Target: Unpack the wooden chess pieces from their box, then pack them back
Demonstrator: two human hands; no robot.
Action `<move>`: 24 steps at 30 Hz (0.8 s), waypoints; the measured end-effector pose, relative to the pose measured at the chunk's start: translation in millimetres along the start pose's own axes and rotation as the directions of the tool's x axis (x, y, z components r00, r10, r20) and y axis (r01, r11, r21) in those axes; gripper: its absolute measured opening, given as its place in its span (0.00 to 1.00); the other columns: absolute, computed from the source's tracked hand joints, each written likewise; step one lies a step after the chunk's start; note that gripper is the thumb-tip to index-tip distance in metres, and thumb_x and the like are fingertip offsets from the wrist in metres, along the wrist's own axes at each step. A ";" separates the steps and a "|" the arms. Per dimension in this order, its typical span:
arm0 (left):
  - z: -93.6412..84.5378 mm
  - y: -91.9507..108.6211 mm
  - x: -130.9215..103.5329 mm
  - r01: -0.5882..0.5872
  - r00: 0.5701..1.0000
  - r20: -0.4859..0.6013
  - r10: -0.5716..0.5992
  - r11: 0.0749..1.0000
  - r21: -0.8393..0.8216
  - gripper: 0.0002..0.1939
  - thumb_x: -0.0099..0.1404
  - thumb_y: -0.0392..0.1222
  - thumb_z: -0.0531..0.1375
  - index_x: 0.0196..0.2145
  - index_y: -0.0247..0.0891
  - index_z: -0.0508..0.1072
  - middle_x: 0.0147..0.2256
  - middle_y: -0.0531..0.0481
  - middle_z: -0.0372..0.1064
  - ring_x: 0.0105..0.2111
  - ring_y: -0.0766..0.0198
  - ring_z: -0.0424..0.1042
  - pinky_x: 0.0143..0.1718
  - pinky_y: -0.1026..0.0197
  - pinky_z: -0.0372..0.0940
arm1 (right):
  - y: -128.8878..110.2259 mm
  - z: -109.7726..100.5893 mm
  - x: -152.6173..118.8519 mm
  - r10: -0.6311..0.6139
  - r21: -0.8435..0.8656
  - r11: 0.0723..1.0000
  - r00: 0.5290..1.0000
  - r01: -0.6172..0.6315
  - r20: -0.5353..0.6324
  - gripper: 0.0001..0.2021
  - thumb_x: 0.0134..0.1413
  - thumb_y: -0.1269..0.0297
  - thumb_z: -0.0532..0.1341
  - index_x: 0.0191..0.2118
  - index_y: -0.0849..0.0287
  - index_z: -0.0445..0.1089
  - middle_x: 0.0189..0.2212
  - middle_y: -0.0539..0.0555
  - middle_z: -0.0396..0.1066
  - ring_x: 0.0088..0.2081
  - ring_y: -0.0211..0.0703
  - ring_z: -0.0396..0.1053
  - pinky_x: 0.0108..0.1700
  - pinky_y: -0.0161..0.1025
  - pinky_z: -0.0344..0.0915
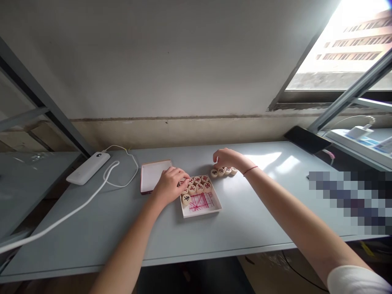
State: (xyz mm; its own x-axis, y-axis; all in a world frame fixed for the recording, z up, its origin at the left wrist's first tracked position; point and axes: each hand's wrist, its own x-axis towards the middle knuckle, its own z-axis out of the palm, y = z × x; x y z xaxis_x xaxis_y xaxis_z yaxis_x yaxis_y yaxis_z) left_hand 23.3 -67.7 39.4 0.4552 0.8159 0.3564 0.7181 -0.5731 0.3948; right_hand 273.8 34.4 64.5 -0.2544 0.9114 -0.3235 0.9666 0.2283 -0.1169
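A shallow white box (218,204) holds round wooden xiangqi pieces (199,188) with red characters in rows, and one black-marked piece (186,199) at its left. Red lines are drawn on its bottom. My left hand (173,183) lies over the box's upper left corner, fingers bent together against the pieces there; whatever is under the fingertips is hidden. Behind and right of the box, black-marked xiangqi pieces (227,171) stand in a short row on the desk. My right hand (228,159) reaches over this row, fingers curled down at its left end, closed around a piece mostly hidden.
An open box lid (155,173) lies left of my left hand. Farther left are a white power bank (88,168) and a white cable (73,214). The grey desk (257,216) meets a wall behind. A dark flat device (308,139) leans at the right near metal posts.
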 end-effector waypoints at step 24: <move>2.7 24.8 -1.5 -0.058 0.967 -0.254 -0.002 0.972 -0.229 0.14 0.66 0.46 0.57 0.50 0.45 0.68 0.43 0.49 0.70 0.41 0.62 0.72 0.44 0.58 0.68 | -71.2 35.5 -76.4 -0.203 0.860 0.235 0.888 0.453 -0.413 0.18 0.47 0.53 0.66 0.40 0.60 0.69 0.35 0.56 0.75 0.30 0.38 0.73 0.29 0.35 0.72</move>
State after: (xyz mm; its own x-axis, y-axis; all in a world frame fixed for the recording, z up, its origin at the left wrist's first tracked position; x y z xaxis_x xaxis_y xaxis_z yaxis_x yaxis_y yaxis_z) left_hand 41.9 -82.9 46.3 0.3052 0.7713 0.5585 0.5510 -0.6214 0.5571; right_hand 223.2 -63.6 64.2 -0.4083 0.9044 0.1239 0.0833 0.1721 -0.9816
